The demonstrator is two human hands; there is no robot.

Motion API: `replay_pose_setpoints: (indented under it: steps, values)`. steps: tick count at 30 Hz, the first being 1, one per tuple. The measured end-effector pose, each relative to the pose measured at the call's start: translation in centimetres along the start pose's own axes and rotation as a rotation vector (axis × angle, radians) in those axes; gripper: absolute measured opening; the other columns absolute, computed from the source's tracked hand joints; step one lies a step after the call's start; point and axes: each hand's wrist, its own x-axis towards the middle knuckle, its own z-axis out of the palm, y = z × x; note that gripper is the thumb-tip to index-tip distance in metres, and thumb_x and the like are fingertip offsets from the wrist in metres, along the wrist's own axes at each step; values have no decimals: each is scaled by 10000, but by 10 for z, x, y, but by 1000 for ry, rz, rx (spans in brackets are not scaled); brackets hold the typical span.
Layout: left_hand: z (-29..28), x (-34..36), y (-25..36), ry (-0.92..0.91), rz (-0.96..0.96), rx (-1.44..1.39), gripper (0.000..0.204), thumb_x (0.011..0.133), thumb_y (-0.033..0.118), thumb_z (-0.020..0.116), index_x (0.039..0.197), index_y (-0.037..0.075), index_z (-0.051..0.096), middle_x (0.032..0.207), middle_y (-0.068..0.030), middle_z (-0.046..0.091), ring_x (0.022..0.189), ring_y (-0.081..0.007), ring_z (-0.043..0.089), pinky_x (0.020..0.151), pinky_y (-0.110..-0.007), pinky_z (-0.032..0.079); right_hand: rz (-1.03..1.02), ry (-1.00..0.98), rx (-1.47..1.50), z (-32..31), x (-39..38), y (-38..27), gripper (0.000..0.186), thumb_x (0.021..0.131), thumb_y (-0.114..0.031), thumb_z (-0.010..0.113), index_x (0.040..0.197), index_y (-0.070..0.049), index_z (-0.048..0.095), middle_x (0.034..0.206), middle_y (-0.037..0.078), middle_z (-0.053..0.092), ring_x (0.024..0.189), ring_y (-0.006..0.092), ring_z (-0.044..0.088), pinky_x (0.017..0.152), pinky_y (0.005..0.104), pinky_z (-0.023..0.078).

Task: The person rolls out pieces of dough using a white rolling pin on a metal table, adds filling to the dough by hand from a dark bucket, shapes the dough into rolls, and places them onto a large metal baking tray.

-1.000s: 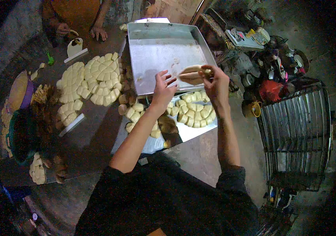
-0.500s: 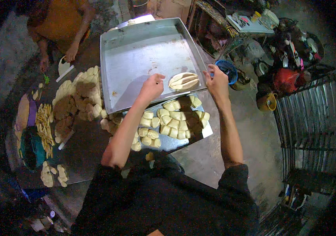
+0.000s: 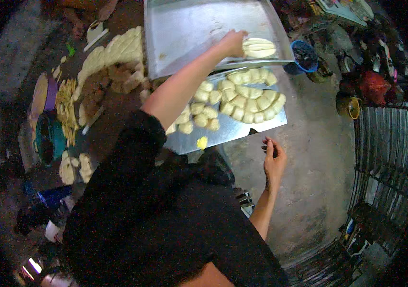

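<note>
A pale, grooved dough piece (image 3: 260, 48) lies at the near right corner of the big metal baking pan (image 3: 180, 19). My left hand (image 3: 234, 44) reaches over the pan to that piece's left end; its bent fingers are partly hidden, so whether they grip it is unclear. Below the pan, many small dough portions (image 3: 251, 103) sit packed on a metal sheet (image 3: 184, 143), with a yellow lump (image 3: 202, 142) near its front edge. My right hand (image 3: 272, 155) hangs low beyond that edge, empty, fingers loosely bent and apart.
Another person's hand (image 3: 77, 28) is at upper left, near a white scraper (image 3: 96, 33). Dough slabs (image 3: 120, 45), strips (image 3: 65, 110) and a green tub (image 3: 51, 136) cover the left table. A blue bucket (image 3: 303, 55), yellow bucket (image 3: 348, 106) and metal rack (image 3: 383, 148) stand right.
The dough piece my right hand held was laid in the pan. That hand has since dropped down toward me, while my left hand moved rightward to the piece. The view has shifted.
</note>
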Motion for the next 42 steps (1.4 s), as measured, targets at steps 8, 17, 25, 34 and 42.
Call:
replay_pose_setpoints:
  steps: [8,17,25,34,42]
  values:
    - [-107,-249,-29,555,106,-544,432,866,102,754,1277,67,626,1128,-121,647,1022,-232,672,886,-370,560,-549,-329,-879,183,-99,-1,702,984,-157,558,1588,-4,236,1629,231,272,1510,402,239,1244,494,177]
    - [-60,-656,-160,960,-468,-600,252,940,39,646,1191,62,651,1035,-104,687,920,-219,675,798,-331,535,-573,-349,-602,268,-157,-46,543,1073,-205,462,1548,22,329,1623,274,264,1491,433,296,1203,427,284]
    - [-44,-799,-194,904,-942,-762,205,973,99,635,1172,71,672,1027,-129,703,900,-255,696,816,-377,548,-1295,-845,-1029,496,-218,-44,674,1027,-303,494,1584,-6,260,1651,225,231,1540,378,201,1245,506,169]
    - [1,-842,-198,1073,-1018,-518,274,937,92,658,1207,47,656,1107,-159,688,997,-303,666,838,-420,545,-1355,-478,-1131,528,-192,-89,683,998,-349,513,1556,-2,325,1631,234,276,1518,427,236,1219,574,176]
    - [-48,-767,-201,998,-868,-134,525,911,84,596,1425,58,490,1391,-224,532,1254,-425,512,1079,-530,399,-1086,-1134,-356,588,-233,-147,539,897,-280,686,1394,-98,583,1314,180,634,1226,408,576,1025,517,444]
